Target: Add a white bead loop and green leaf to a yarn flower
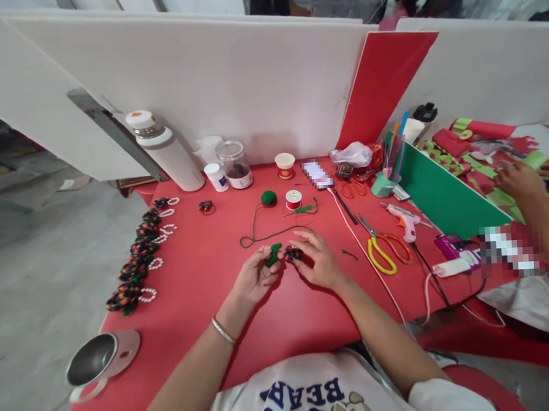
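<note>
In the middle of the red table, my left hand (pixel 255 275) pinches a small green crocheted piece (pixel 273 254). Close beside it, my right hand (pixel 318 259) grips a small dark multicoloured yarn piece (pixel 293 253) between thumb and fingers. The two pieces almost meet; whether they are joined I cannot tell. A green yarn strand (pixel 276 235) runs in a loop beyond my hands towards a green yarn ball (pixel 268 198). A spool of red thread (pixel 293 199) and a green-handled crochet hook (pixel 305 209) lie farther back.
Several multicoloured yarn pieces (pixel 138 262) with white bead loops line the left edge, above a mug (pixel 128 353). A thermos (pixel 175 160) stands behind. To the right lie scissors (pixel 381 258), a glue gun (pixel 406 222) and cables. Beyond a green divider (pixel 448 190), another person's hands work.
</note>
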